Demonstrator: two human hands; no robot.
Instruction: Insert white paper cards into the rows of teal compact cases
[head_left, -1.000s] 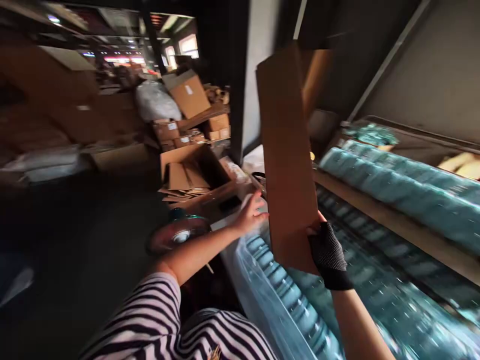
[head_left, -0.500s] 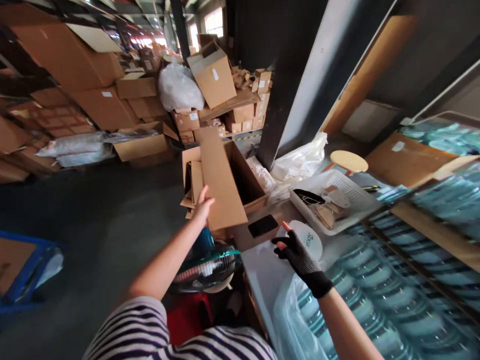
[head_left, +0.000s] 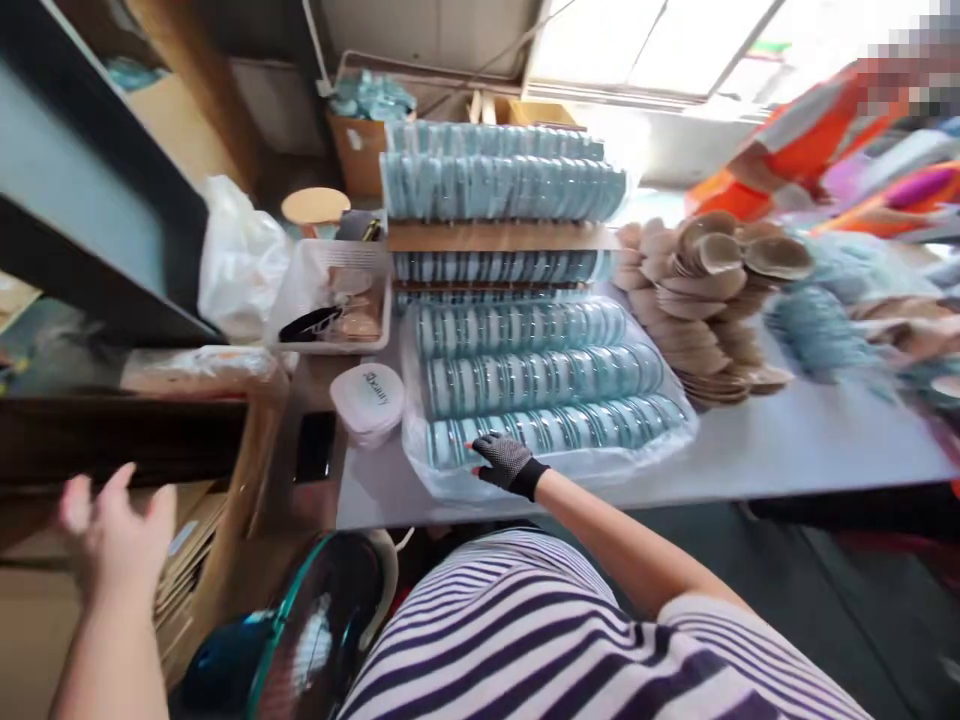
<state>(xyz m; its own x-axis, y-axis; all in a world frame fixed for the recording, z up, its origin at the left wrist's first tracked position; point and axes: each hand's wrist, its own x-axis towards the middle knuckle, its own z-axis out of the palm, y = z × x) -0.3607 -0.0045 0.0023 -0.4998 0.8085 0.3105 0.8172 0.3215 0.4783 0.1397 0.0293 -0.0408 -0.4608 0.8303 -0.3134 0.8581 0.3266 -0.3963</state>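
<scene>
At the lower left, my bare left hand is open with its fingers spread, above an open cardboard box. Flat cardboard pieces stand in the box beside that hand. My right hand, in a black fingerless glove with a light mesh back, is at the front row of clear, bluish round plastic pieces. Its fingers are apart and seem to touch the row's left part; I see nothing gripped in it. Several such rows lie in a clear plastic bag on the table.
Left on the table are a stack of pale rounded pieces, a black phone-like slab and a white basket. Beige cup-like stacks stand right. A fan sits below. Someone in orange is at the right.
My view has swung right to the table. The cardboard sheet has left my left hand, which is now open over the box. My right hand has moved to the plastic rows.
</scene>
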